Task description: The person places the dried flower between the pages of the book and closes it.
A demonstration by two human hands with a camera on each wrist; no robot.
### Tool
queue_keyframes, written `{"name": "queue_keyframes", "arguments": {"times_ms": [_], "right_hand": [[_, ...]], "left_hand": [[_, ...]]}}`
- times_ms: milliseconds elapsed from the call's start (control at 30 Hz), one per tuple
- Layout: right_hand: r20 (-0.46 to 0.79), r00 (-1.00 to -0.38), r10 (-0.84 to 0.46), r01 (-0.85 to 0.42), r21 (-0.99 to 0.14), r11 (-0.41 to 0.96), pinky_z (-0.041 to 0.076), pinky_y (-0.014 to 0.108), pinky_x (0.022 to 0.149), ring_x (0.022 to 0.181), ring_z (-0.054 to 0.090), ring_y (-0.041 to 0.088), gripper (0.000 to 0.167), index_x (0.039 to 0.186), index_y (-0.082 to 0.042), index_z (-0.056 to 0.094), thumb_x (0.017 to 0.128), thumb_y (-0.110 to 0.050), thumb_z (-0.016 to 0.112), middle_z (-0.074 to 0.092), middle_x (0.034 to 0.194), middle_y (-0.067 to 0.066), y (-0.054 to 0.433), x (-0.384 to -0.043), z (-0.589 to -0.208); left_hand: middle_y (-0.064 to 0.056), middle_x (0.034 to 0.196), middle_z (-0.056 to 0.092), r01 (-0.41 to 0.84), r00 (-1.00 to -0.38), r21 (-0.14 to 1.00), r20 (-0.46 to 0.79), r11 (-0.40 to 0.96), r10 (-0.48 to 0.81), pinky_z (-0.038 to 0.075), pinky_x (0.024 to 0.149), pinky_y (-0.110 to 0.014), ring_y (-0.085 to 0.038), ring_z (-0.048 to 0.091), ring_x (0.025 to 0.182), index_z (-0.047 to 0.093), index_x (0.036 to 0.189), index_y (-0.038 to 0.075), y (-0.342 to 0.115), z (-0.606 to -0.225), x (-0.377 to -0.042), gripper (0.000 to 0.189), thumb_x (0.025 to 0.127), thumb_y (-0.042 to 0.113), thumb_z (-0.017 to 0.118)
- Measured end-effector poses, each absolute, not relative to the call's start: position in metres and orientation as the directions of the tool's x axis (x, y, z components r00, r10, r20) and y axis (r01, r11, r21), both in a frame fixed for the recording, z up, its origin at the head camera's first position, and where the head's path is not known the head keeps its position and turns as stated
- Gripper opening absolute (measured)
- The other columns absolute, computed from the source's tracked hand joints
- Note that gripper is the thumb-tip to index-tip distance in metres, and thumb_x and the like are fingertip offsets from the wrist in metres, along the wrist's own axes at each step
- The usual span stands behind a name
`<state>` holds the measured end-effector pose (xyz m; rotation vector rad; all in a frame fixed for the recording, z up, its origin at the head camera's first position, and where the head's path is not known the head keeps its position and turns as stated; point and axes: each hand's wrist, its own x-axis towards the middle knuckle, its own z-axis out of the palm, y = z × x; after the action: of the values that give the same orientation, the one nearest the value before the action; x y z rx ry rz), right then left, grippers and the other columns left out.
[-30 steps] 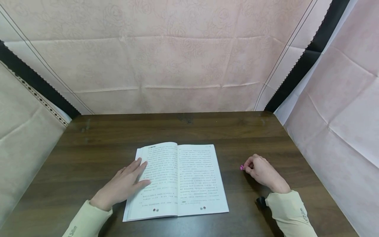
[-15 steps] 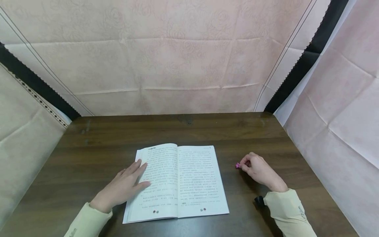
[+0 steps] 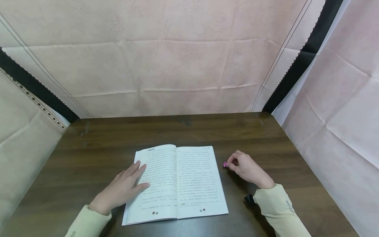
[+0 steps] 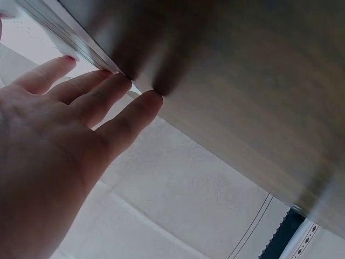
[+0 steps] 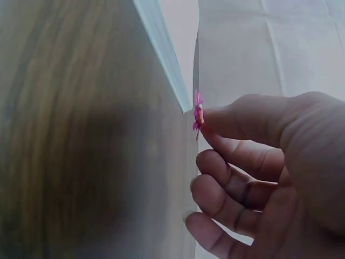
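An open book [image 3: 199, 181] with printed pages lies on the brown wooden table [image 3: 88, 158]. My left hand [image 3: 119, 191] rests on the left page and its outer edge, fingers spread and mostly straight. In the left wrist view, several of its fingertips reach to the book's edge and the tabletop. Just right of the book, my right hand [image 3: 248, 169] pinches a small bright pink, flower-like piece [image 5: 198, 114] between thumb and index finger. Its other fingers are curled loosely below. The fingertips hide part of the pink piece, and its exact kind does not show.
Pale patterned cloth [image 3: 177, 72] hangs behind the table and on both sides, with dark bands at the corners. A black object [image 3: 249, 199] sits at the right sleeve's cuff. Wooden tabletop surrounds the book.
My right hand has moved left toward the book, carrying the pink piece. The left hand stays in place on the page. The head view has shifted slightly.
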<state>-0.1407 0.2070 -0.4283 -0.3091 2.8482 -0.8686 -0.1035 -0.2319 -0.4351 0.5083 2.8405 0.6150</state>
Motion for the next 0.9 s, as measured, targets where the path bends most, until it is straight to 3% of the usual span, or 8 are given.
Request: {"name": "queue_keyframes", "arguments": {"times_ms": [900], "right_hand": [[-0.073, -0.948, -0.311, -0.201, -0.621, 0.757, 0.050, 0.026, 0.069, 0.079, 0.052, 0.015, 0.010, 0.093, -0.015, 0.067, 0.087, -0.011, 0.074, 0.055, 0.089, -0.004, 0.164, -0.143, -0.431]], "left_hand": [[-0.021, 0.157, 0.024, 0.288, -0.925, 0.420, -0.111, 0.860, 0.364, 0.021, 0.106, -0.069, -0.042, 0.023, 0.142, 0.039, 0.148, 0.004, -0.232, -0.436, -0.102, 0.081, 0.092, 0.061, 0.052]]}}
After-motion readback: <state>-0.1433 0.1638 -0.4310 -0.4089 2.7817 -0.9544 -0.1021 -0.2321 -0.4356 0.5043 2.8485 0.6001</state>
